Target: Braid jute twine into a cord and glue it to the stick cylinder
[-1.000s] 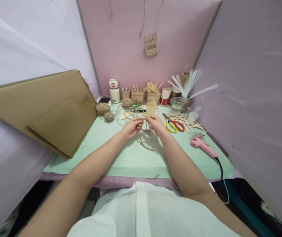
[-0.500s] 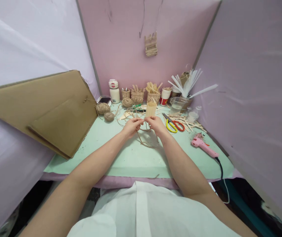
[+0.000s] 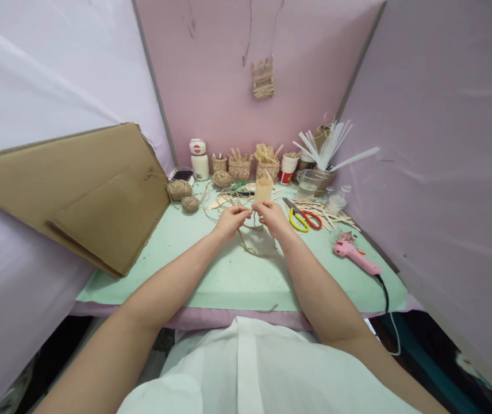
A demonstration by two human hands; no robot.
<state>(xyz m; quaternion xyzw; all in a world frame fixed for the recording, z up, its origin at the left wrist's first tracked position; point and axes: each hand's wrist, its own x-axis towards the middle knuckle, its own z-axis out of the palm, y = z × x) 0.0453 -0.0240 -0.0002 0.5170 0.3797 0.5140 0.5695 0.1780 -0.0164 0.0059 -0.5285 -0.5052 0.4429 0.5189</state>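
Note:
My left hand (image 3: 232,221) and my right hand (image 3: 273,217) meet fingertip to fingertip above the middle of the green-covered table (image 3: 229,282). Both are closed in a pinch on jute twine (image 3: 252,252), which hangs between them and loops down onto the cloth. Just beyond my right fingers stands a small pale wooden-stick piece (image 3: 264,190); its lower part is hidden by the hand. Whether it touches the twine I cannot tell. More loose twine lies behind my left hand, leading toward the twine balls (image 3: 180,190).
Scissors (image 3: 301,217) with yellow and orange handles lie right of my hands, near scattered wooden sticks (image 3: 326,214). A pink glue gun (image 3: 356,256) rests farther right. Cardboard (image 3: 99,195) leans at left. Stick-filled baskets (image 3: 240,171), a white bottle (image 3: 200,161) and a paper cup (image 3: 288,169) line the back.
Hardly anything differs. My fingers have shifted very slightly while still pinching the twine.

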